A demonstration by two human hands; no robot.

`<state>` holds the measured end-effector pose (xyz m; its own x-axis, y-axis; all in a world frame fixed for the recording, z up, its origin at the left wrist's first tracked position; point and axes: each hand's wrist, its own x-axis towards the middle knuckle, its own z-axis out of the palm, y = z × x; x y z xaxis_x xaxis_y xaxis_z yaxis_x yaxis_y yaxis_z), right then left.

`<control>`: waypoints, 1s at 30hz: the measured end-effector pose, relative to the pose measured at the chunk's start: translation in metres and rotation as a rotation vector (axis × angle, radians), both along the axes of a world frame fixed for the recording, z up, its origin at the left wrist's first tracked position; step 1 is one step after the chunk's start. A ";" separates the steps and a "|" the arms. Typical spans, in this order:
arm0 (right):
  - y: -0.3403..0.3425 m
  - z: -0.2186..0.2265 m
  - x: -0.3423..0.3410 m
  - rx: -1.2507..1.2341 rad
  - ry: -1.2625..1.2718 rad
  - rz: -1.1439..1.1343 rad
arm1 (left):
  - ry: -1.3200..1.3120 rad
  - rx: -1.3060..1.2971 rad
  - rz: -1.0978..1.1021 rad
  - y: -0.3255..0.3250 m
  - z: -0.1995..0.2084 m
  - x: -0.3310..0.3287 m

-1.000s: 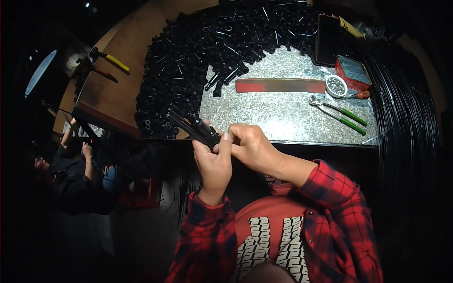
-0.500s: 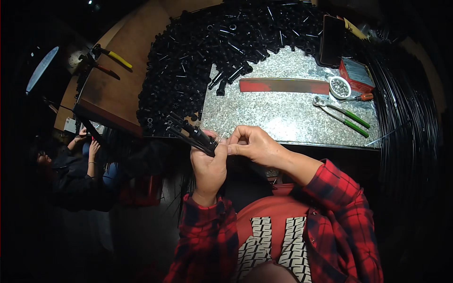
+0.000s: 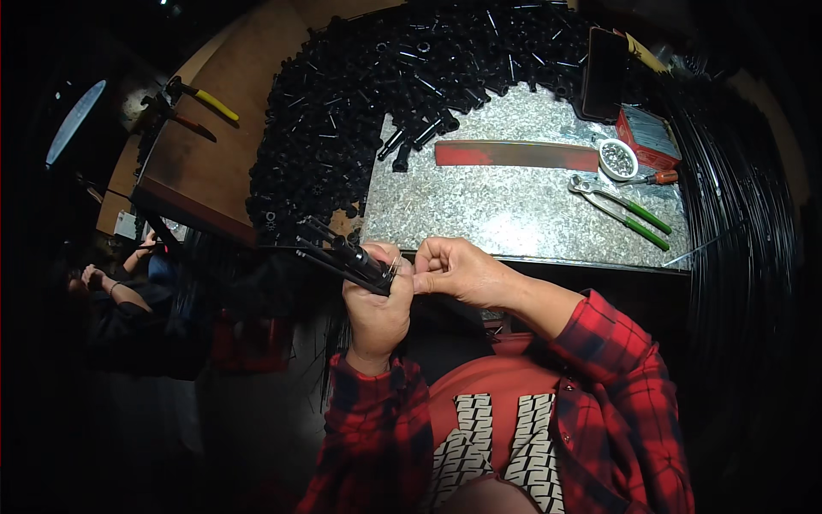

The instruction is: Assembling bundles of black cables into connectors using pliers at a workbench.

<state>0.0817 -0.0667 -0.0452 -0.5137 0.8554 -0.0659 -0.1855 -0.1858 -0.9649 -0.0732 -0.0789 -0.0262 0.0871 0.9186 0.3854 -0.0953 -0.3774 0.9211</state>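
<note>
Just beyond the near edge of the speckled worktop (image 3: 428, 210), by its near-left corner, the bunched black parts (image 3: 360, 263) rested in the left hand (image 3: 375, 313). Doing this well seemed to call for a firm left grip, leaving the right hand (image 3: 464, 272) small, unhurried movements near the thin shiny strands (image 3: 396, 264). The left fingers were curled round the parts, thumb pressed against them; the right thumb and forefinger were pressed together beside it, anything pinched there too small to tell.

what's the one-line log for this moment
left hand: holds black parts | right hand: pinched, close to left | pliers: on table
</note>
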 end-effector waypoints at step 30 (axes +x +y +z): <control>-0.069 0.019 0.216 0.661 -1.789 -0.743 | -0.231 0.144 -0.092 0.005 -0.014 0.020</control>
